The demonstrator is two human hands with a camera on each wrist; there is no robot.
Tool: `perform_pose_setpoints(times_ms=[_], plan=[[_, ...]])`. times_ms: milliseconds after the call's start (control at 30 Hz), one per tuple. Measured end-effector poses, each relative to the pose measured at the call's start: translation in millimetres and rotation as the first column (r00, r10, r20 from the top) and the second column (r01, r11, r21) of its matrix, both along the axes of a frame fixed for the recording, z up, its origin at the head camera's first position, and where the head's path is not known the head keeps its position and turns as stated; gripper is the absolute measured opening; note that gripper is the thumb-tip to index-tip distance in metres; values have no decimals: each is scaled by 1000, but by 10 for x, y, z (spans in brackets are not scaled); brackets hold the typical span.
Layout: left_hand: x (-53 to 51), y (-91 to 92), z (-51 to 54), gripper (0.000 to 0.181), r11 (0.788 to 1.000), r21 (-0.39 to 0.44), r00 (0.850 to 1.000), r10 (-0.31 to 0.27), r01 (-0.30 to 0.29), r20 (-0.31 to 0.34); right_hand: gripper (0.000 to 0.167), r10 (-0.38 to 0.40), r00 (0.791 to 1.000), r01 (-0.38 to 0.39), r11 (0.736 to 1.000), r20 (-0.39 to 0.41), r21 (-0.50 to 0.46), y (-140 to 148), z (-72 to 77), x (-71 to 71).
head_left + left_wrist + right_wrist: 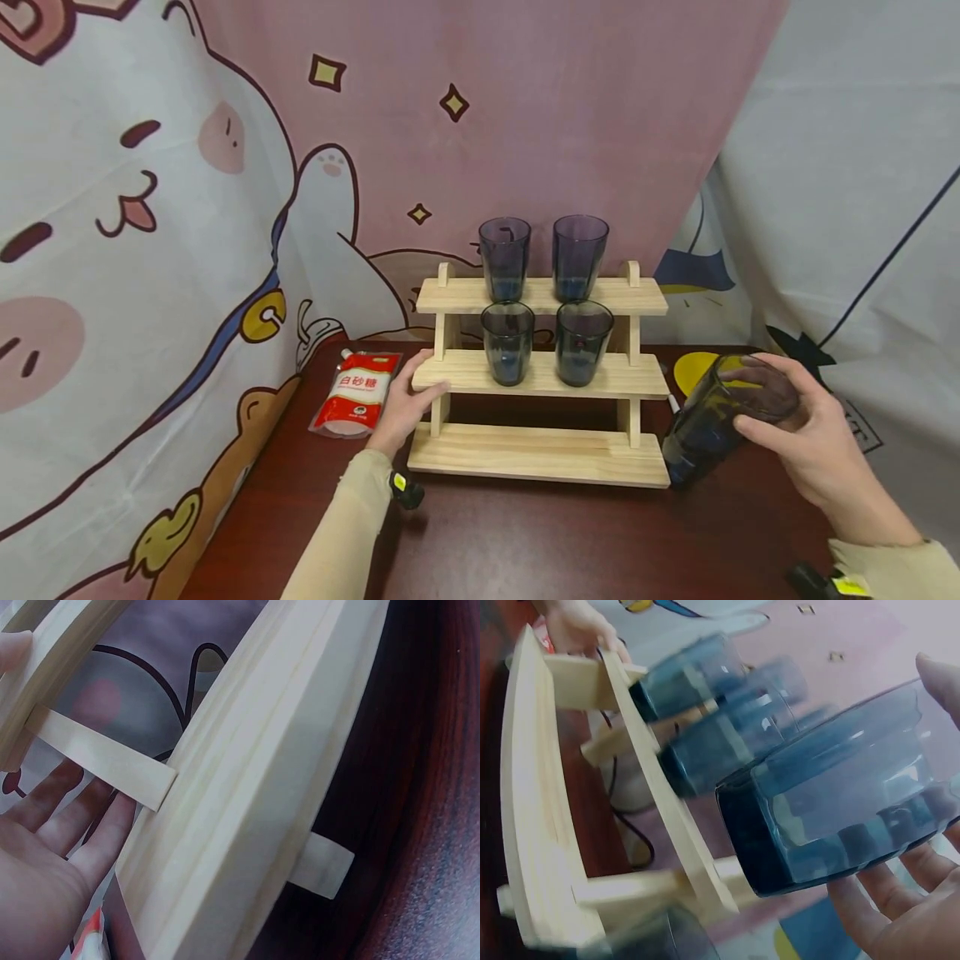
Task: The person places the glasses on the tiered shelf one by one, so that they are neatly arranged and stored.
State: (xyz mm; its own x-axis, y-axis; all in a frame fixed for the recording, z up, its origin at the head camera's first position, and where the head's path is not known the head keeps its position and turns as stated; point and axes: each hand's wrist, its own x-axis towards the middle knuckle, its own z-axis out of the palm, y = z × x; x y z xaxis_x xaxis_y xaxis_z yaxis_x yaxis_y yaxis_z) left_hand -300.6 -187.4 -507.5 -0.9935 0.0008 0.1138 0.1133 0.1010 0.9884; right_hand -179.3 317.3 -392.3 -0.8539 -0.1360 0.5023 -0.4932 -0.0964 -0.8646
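A three-tier wooden display rack stands on the dark table. My left hand grips the left end of its middle board, thumb on top and fingers below beside the upright. Tinted drinking glasses stand in pairs on the two upper tiers, such as one glass on the middle board and another on the top. The bottom board is bare. Off the rack's right end, my right hand holds a tilted drinking glass near its rim, thumb on one side, fingers on the other. Part of another glass shows below.
A red and white sugar bag lies on the table left of the rack. Something yellow sits behind the held glass. Printed cloth hangs at the back and sides. The table's front extends toward me.
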Motion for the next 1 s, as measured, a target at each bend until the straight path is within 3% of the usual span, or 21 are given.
perform_pose_setpoints(times_ms=[200,433,600,800,1000], plan=[[0,-6,3,64,1000,2,1000,0,0,8,75,-37,999,30,984,36,176,-355,63,-58],[-5,-16,-6,64,1000,-8,1000,9,-8,12,74,49,996,-64,973,75,220,-720,10,-171],[-15,-13,15,68,1000,-14,999,4,-4,34,76,39,993,-70,953,108,295,-938,-72,-221],[-8,3,49,69,1000,-6,999,-3,4,41,77,33,981,-90,951,190,295,-1151,-228,-278],[15,10,40,66,1000,-15,1000,1,-1,-5,72,76,969,-135,960,236,243,-1332,-454,-328]])
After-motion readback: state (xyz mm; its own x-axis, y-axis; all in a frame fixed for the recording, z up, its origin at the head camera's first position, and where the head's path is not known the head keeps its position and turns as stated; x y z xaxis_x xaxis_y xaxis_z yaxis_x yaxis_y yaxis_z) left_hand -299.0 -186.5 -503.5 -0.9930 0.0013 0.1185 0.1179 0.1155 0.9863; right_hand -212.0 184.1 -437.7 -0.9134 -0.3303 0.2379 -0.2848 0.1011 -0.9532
